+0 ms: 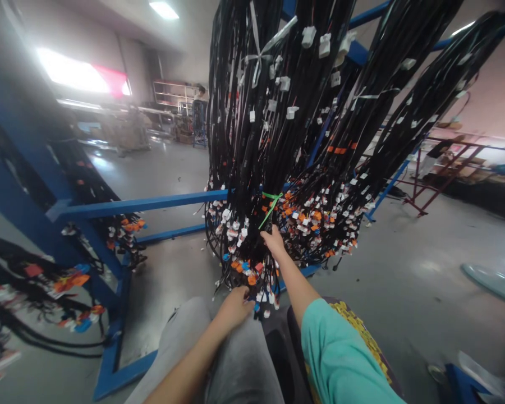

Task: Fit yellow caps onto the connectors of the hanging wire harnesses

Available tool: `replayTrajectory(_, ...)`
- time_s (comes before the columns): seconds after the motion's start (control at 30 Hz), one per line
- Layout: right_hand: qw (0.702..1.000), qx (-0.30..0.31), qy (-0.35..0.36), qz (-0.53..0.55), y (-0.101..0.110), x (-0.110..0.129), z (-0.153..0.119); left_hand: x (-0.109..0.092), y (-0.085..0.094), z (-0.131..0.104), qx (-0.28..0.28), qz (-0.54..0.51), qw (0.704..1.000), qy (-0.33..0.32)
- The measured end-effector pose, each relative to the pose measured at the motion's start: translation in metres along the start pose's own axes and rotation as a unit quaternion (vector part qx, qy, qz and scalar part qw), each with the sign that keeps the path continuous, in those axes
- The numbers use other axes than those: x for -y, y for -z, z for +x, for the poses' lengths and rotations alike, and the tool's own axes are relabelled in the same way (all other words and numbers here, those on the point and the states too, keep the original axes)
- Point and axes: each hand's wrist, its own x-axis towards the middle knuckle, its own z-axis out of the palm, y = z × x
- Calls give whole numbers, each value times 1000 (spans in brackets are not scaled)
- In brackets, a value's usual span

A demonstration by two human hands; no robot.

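Observation:
A thick bundle of black wire harnesses (252, 140) hangs in front of me, its lower ends crowded with white, orange and blue connectors (250, 269). A green tie (272, 197) circles the bundle low down. Just below that tie, my right hand (273, 241) is closed on some of the black wires, its fingertips partly hidden among them. My left hand (236, 306) is lower, above my knee, with curled fingers at the hanging connector ends. Exactly which strand it pinches is too small to make out.
Blue rack bars (151, 207) run at left and behind the bundle. More harness bundles (370, 101) hang to the right, others (84, 174) at left. A dark red frame (441, 168) stands farther right. A person (200, 92) is in the background. My seat has a yellow patterned cover (357, 328).

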Motion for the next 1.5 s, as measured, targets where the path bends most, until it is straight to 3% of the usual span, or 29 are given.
replayTrajectory(0.2, 999, -17, 20, -39, -1, -1, -7, 11, 8, -7, -57, -34, 998, 21)
replayTrajectory(0.83, 998, 24, -10, -65, -1, 6, -20, 19, 23, -52, -58, 47, 997, 26)
replayTrajectory(1.5, 992, 3, 31, -120, 1, -7, 40, 61, 41, -42, -20, 34, 996, 85)
